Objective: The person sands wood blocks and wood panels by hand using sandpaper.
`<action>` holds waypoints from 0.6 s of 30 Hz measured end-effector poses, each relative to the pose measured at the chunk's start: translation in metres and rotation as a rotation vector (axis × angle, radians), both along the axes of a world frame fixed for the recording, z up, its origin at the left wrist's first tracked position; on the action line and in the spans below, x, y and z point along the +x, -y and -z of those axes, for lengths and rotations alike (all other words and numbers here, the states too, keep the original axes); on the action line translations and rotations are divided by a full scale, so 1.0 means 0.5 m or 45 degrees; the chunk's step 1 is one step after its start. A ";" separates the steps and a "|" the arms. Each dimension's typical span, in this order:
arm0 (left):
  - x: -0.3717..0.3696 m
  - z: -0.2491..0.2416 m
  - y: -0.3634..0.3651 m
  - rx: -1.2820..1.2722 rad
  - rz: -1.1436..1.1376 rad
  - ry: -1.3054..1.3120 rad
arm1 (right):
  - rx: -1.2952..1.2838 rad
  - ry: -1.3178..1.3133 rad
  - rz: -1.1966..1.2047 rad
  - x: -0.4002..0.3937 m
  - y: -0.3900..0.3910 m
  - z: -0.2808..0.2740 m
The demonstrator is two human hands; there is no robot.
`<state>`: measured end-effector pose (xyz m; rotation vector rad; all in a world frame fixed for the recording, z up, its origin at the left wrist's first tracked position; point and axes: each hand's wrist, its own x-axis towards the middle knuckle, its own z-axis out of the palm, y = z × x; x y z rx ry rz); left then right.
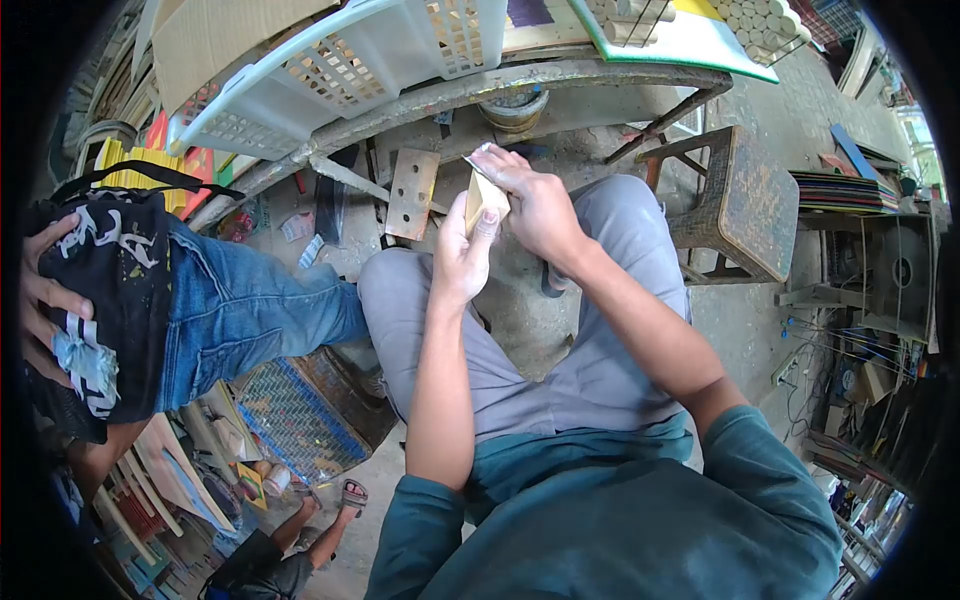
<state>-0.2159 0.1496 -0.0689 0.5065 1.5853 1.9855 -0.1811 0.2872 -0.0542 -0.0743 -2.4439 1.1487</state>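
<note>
In the head view my left hand (465, 255) is closed round a pale, wedge-shaped wooden block (487, 199), the thumb pressed along its near face. The block is tilted up above my lap. My right hand (540, 205) lies over the block's upper right side, its fingers bent round a thin whitish folded sheet (481, 153) that looks like sandpaper. Most of the sheet is hidden under those fingers. Whitish dust coats the fingers of both hands.
A metal-framed table (420, 105) ahead carries a white plastic basket (340, 70) and a green-edged board (690, 45). A worn stool (745, 205) stands to the right. On the left sits another person in jeans (260, 290). A holed wooden board (411, 193) leans below the table.
</note>
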 end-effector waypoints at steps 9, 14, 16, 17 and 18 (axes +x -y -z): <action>0.001 0.014 0.007 -0.024 0.034 0.042 | -0.159 -0.017 0.082 0.032 0.025 0.015; -0.008 0.036 0.014 -0.083 0.010 -0.037 | -0.018 -0.039 0.119 0.047 0.025 0.024; -0.001 0.032 0.000 0.018 0.050 0.076 | -0.071 -0.024 0.113 0.025 0.001 0.021; 0.006 0.028 -0.004 0.015 0.064 0.067 | -0.073 -0.033 0.126 0.045 0.015 0.015; 0.009 0.024 -0.003 -0.098 -0.018 -0.022 | -0.059 -0.025 0.133 0.073 0.044 0.000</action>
